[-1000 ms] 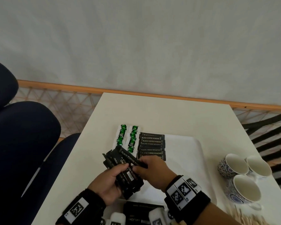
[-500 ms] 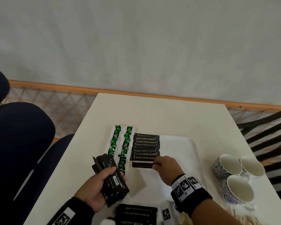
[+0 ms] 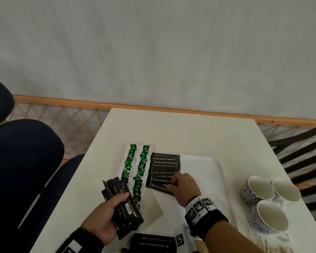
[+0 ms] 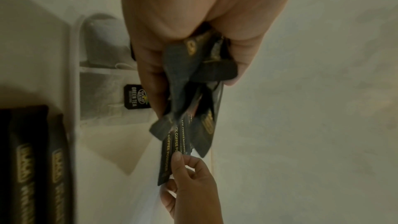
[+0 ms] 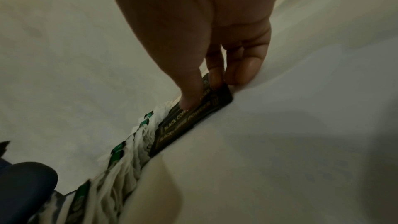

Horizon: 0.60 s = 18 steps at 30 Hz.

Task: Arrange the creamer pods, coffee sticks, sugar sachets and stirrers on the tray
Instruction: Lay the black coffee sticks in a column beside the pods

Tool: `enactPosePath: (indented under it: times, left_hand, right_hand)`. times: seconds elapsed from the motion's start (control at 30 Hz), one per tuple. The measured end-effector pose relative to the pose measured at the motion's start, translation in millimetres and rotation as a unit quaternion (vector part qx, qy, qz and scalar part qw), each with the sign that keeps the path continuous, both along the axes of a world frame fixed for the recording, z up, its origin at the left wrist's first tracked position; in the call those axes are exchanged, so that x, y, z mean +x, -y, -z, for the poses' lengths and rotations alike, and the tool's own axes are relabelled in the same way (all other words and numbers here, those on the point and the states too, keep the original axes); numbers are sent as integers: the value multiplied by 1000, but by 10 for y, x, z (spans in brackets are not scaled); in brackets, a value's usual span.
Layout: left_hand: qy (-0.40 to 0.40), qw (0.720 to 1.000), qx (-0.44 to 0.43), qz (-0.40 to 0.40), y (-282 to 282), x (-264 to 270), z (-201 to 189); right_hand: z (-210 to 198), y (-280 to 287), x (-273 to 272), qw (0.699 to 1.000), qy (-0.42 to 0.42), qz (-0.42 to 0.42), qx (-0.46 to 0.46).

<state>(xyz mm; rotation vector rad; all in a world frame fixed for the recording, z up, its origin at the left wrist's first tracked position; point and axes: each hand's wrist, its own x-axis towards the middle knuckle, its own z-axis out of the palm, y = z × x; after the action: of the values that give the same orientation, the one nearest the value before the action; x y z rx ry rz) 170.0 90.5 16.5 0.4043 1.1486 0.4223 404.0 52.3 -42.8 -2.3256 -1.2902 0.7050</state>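
Note:
A white tray [image 3: 204,179] lies on the white table. On its left part are two columns of green tea sachets [image 3: 140,172] and a row of black coffee sticks [image 3: 164,167]. My right hand [image 3: 171,185] pinches the right end of the nearest coffee stick [image 3: 157,187], which lies flat at the near end of that row. The right wrist view shows the thumb on top of this stick [image 5: 189,122]. My left hand [image 3: 124,199] grips a fanned bundle of coffee sticks [image 3: 120,194] above the table, left of the tray.
Three patterned cups [image 3: 259,189] stand at the right of the table. Wooden stirrers [image 3: 274,247] lie at the bottom right. More black packets [image 3: 151,243] sit at the near edge. A dark blue chair [image 3: 22,161] is at the left, a slatted chair [image 3: 299,152] at the right.
My right hand took one stick from the bundle, carried it to the tray and laid it at the near end of the row. The left hand drew the bundle back to the left.

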Motion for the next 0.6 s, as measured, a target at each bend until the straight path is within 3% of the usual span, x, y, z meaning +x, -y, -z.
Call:
enactPosePath:
  times: [0.2, 0.6]
  left_hand:
    - [0, 1000, 2, 12, -3, 16, 37]
    - [-17, 999, 25, 35, -14, 81, 77]
  right_hand:
    - [22, 50, -15, 998, 40, -45, -32]
    - [30, -47, 16, 995, 87, -46, 16]
